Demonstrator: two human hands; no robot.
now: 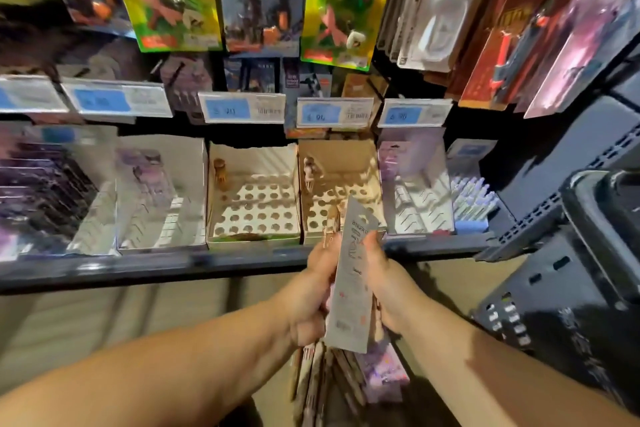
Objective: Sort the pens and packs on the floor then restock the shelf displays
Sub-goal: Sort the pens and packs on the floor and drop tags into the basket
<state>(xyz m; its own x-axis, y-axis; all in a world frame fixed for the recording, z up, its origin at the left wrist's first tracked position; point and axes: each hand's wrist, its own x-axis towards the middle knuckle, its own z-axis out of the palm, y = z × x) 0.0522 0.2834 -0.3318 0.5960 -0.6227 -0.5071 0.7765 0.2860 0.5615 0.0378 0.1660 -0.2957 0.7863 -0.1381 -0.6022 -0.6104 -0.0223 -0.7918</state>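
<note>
The long flat grey card pack [349, 288] was in the air in front of the black metal shelf [138, 270], between the two hands. Its long axis ran away from the person: the near end was low, towards the body, and the far end pointed up at the shelf and leaned a little to the right. The left hand [311, 291] gripped it together with a bundle of brownish and pink packs [322, 385] that hung below. The right hand [384, 281] was curled round its right edge. The far tip showed against the right beige cardboard display box with round holes [346, 156], which held only one brown pen [309, 170]. The left box of the same kind [252, 156] also held one pen [220, 173]. I judged that the gathering was at least partly done, but the restocking had hardly started, because nearly all holes were unfilled.
</note>
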